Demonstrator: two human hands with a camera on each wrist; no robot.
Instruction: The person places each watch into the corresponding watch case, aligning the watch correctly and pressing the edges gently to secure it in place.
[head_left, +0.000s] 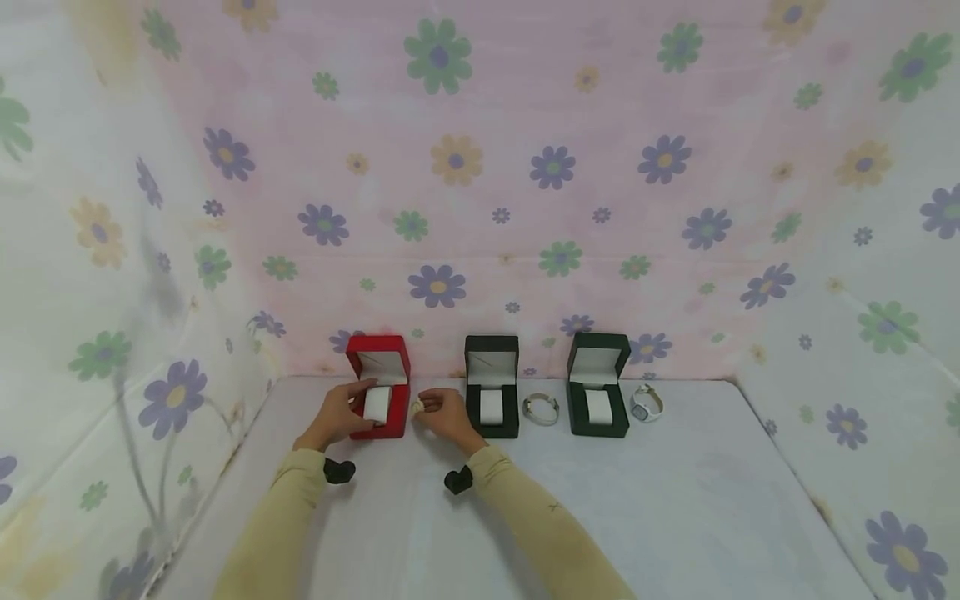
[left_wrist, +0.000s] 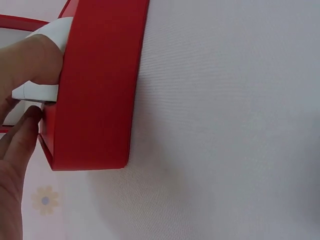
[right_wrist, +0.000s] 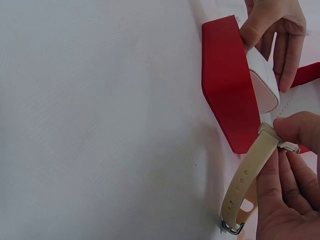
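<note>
An open red watch box stands at the left of the row, with a white watch cushion in it. My left hand grips this cushion, thumb at the front edge and fingers at the back, as the left wrist view also shows around the white cushion. Right of the red box, my right hand pinches a cream-strapped wristwatch near its case. The strap is buckled into a loop and hangs down, with its holes facing the right wrist camera. The watch's dial is hidden.
Two dark green watch boxes stand open to the right, the middle one and the far one, each with a white cushion. Beside them lie a pale wristwatch and a white wristwatch. A flowered cloth wall rises behind.
</note>
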